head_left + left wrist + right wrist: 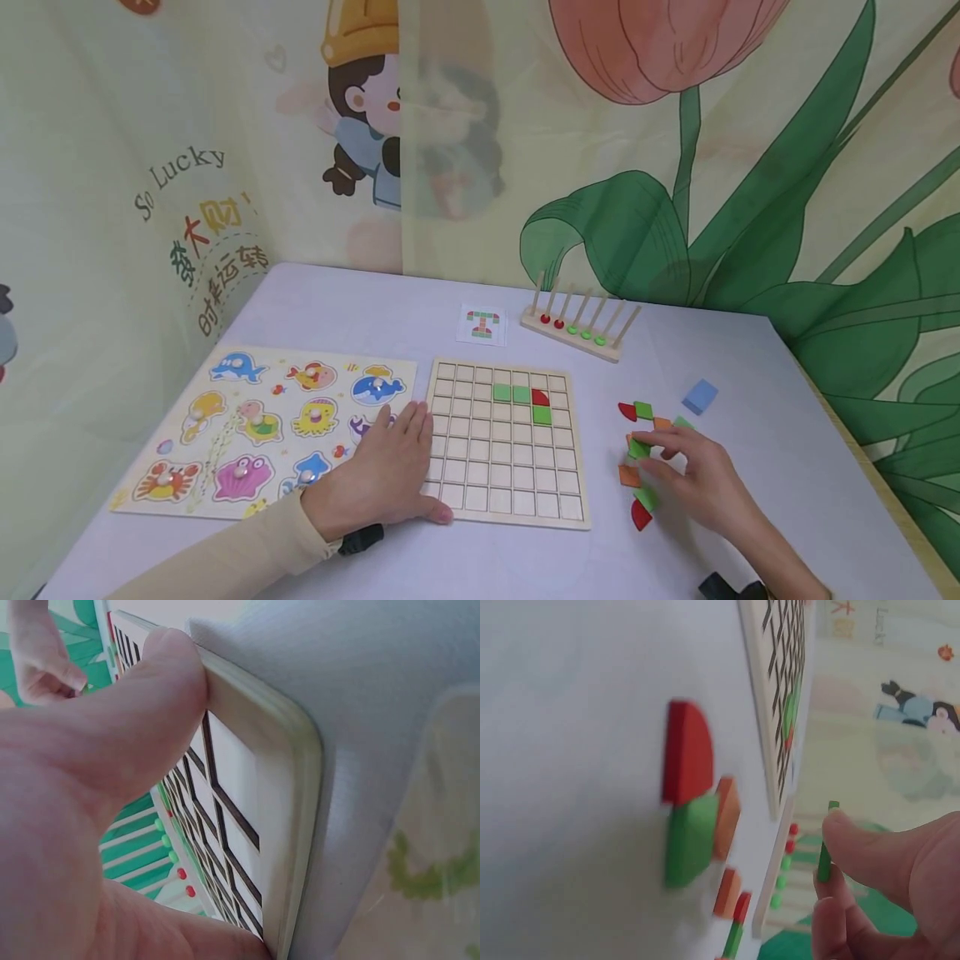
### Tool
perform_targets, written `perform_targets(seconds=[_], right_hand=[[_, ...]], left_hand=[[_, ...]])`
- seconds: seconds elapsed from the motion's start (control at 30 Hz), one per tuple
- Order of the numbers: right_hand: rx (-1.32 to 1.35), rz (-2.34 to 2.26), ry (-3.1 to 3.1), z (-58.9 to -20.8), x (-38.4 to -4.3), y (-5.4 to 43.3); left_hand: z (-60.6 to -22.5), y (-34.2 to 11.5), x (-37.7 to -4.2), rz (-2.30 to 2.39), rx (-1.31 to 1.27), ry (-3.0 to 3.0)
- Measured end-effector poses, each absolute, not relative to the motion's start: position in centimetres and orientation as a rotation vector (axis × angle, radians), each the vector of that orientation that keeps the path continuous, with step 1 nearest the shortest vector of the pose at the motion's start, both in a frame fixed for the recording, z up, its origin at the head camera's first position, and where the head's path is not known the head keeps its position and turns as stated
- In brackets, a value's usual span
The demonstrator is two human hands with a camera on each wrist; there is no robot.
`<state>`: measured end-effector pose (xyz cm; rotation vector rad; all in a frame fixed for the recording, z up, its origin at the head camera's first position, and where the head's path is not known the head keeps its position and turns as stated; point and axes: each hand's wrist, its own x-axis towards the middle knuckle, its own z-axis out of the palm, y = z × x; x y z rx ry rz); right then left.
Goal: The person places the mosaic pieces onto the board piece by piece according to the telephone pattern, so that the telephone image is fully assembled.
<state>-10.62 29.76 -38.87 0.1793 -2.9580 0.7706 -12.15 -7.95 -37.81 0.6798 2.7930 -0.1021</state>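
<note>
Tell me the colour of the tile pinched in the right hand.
The tile in the right hand is green, best seen in the right wrist view.

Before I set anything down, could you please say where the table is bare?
Bare: right of the blue block; behind the animal puzzle, left of the card. Crowded: around the right hand and loose pieces; between puzzle and board, by the left hand.

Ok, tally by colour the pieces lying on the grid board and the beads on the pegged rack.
Green squares: 3
Red quarter-round piece: 1
Green beads: 3
Red beads: 2
Total: 9
</note>
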Motion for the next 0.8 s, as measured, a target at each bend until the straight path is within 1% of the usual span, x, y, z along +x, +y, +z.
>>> perform_targets(seconds=[0.23,0.67,0.8], right_hand=[[0.268,0.876,-2.946,-38.2,-11.9,26.3],[0.662,0.875,-2.87,-38.0,-16.3,19.5],[0.731,0.881,-2.858,-37.9,-17.7,17.6]], left_hand=[[-37.8,-8.0,-12.1,-0.064,0.667,2.783],[-37.9,-8.0,-12.1,-0.045,0.66,2.784],[-37.9,-8.0,-12.1,-0.061,0.665,2.791]])
